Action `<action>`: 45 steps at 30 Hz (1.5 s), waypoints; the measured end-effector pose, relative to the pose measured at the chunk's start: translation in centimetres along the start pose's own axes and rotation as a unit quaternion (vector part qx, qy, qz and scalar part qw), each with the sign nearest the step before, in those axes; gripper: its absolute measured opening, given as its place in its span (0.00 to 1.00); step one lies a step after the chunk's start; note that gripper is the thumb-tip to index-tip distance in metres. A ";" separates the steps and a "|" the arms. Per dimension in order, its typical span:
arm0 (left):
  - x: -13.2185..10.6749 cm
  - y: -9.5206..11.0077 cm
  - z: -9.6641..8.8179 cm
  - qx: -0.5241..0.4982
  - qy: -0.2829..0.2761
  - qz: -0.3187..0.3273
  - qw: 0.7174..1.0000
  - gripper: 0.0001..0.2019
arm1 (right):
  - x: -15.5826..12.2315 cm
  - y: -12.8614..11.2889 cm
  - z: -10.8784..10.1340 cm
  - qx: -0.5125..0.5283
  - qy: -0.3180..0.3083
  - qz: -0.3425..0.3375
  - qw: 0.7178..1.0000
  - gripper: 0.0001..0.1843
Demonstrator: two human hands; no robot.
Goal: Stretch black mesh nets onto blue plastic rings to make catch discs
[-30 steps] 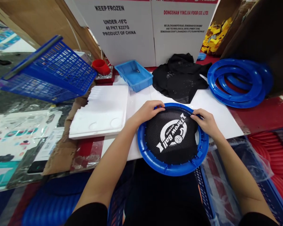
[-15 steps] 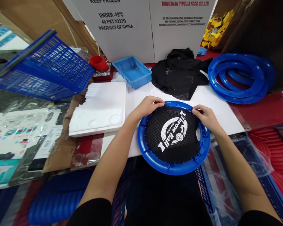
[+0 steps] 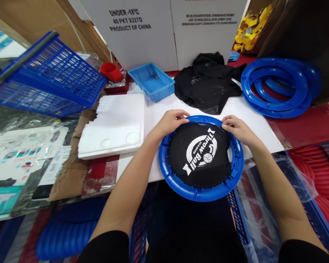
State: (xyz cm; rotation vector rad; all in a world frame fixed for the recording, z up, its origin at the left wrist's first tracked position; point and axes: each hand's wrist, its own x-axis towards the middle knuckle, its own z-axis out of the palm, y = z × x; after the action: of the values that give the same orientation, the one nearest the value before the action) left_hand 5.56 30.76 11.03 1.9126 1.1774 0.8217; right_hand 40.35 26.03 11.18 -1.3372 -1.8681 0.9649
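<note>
A blue plastic ring (image 3: pixel 181 184) lies at the table's near edge, half over it. Black mesh netting (image 3: pixel 200 157) printed "Throw Ball" in white is stretched across the ring. My left hand (image 3: pixel 170 122) pinches the netting's far-left edge against the rim. My right hand (image 3: pixel 235 128) pinches the netting's far-right edge at the rim. Both hands have their fingers curled closed on the mesh.
A pile of black netting (image 3: pixel 208 86) lies behind the ring, stacked blue rings (image 3: pixel 276 87) at the right. A small blue tray (image 3: pixel 152 80), red cup (image 3: pixel 111 71), white foam tray (image 3: pixel 113 126) and tilted blue basket (image 3: pixel 49 78) sit left. White cartons (image 3: pixel 164 33) stand behind.
Both hands have shifted a little farther along the ring's far rim, still on the netting's edge. The ring has turned slightly.
</note>
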 end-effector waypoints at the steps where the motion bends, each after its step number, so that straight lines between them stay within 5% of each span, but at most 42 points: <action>1: 0.0 0.0 0.0 0.003 -0.002 0.003 1.000 0.15 | 0.1 0.0 -0.2 -0.002 -0.013 0.002 1.000 0.14; 9: -0.5 0.8 -0.7 -0.006 -0.044 -0.010 0.999 0.12 | -0.6 0.2 -0.4 0.037 -0.019 0.014 0.999 0.12; 15: -1.6 2.4 0.1 0.125 -0.040 0.123 0.984 0.12 | -0.9 -0.4 -0.4 0.075 0.012 0.000 0.997 0.08; 21: -2.7 3.7 1.2 0.279 -0.117 0.142 0.942 0.14 | -1.6 -2.1 1.0 -0.138 -0.053 -0.121 0.982 0.16; 27: -3.6 4.6 1.0 0.313 -0.135 0.117 0.933 0.24 | -1.0 -3.6 2.9 -0.219 -0.130 -0.098 0.962 0.19; 31: -3.4 4.6 0.8 0.255 -0.160 0.104 0.948 0.22 | -0.3 -4.1 3.7 -0.129 -0.115 -0.098 0.980 0.10; 38: -2.3 3.1 -0.9 0.033 -0.116 0.045 0.992 0.05 | -0.1 -4.2 4.1 -0.028 0.001 -0.073 0.997 0.07; 45: -2.1 2.7 -0.2 0.007 -0.071 0.015 0.997 0.07 | 0.9 -3.6 3.5 -0.029 -0.004 -0.054 0.998 0.09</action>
State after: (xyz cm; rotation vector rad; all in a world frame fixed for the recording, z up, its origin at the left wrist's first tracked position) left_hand 5.80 28.07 13.07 1.9707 1.0743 0.6827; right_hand 35.46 25.48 12.47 -1.2527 -1.9667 0.8685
